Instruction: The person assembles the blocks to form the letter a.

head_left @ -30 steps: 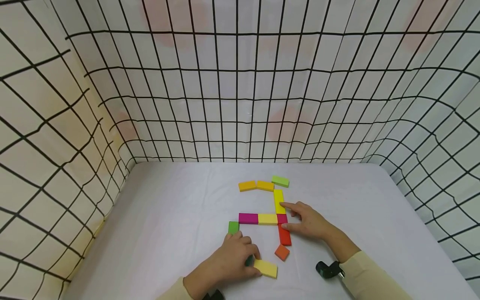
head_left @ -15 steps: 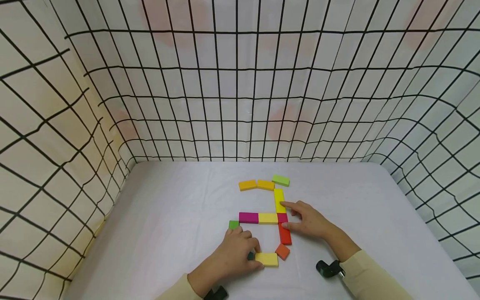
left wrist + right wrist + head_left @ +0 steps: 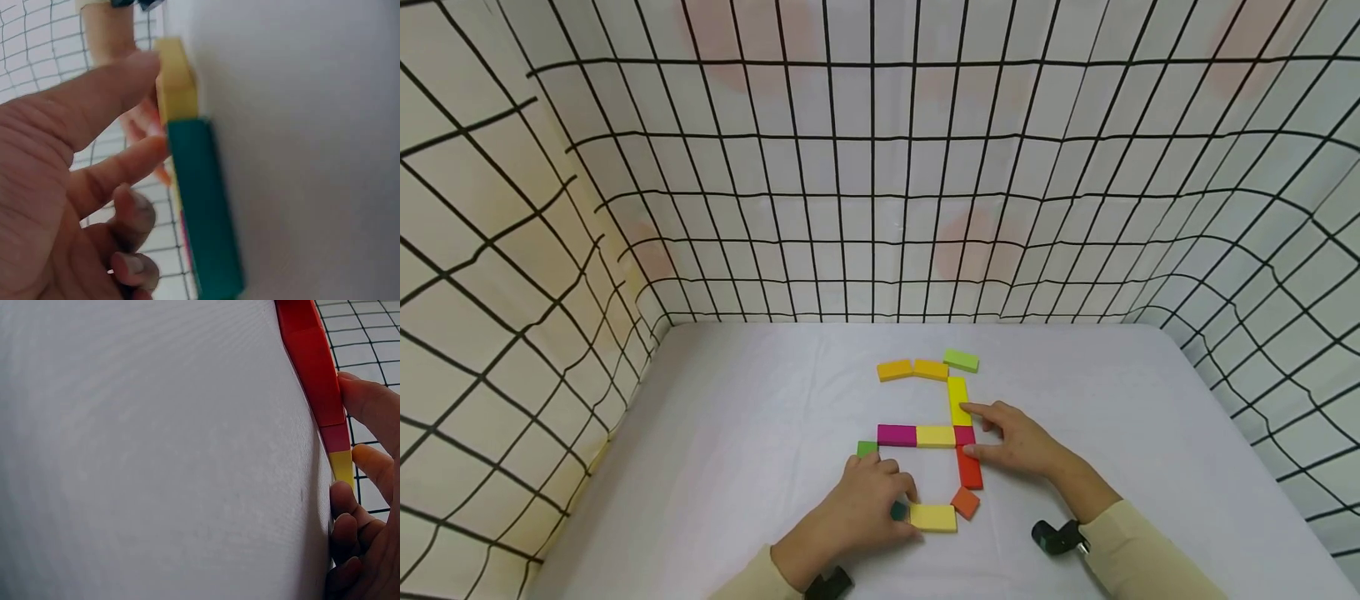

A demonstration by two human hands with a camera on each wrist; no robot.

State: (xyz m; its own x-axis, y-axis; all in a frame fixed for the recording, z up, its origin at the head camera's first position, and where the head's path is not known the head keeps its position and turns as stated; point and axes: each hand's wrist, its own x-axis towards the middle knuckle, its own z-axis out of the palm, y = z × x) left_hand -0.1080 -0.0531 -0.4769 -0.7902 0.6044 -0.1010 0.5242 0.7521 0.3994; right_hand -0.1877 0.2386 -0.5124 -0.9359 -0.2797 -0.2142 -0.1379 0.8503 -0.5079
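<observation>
In the head view my left hand point(image 3: 865, 504) has thumb and index finger at the two left corners of a pale yellow block point(image 3: 934, 519), pinching its end. A teal block point(image 3: 206, 212) lies under that hand, its end meeting the yellow one. The yellow block's right end is close to a tilted orange block point(image 3: 966, 503). My right hand point(image 3: 1018, 442) rests its index fingertip on a bright yellow block point(image 3: 957, 393) and its thumb on a red block point(image 3: 970, 472). Between these two sits a crimson block point(image 3: 964, 436). A green block point(image 3: 867, 448) is partly covered by the left hand.
A magenta block point(image 3: 897, 436) and another yellow block point(image 3: 936, 437) form a row leading to the crimson one. Farther back lie two amber blocks point(image 3: 895, 371) and a lime block point(image 3: 961, 360). Black wire mesh point(image 3: 910, 196) walls the white-covered table point(image 3: 737, 433).
My left hand has shifted the pale yellow block away from me and straightened it, so it lies nearer the orange block. The right hand has stayed in place.
</observation>
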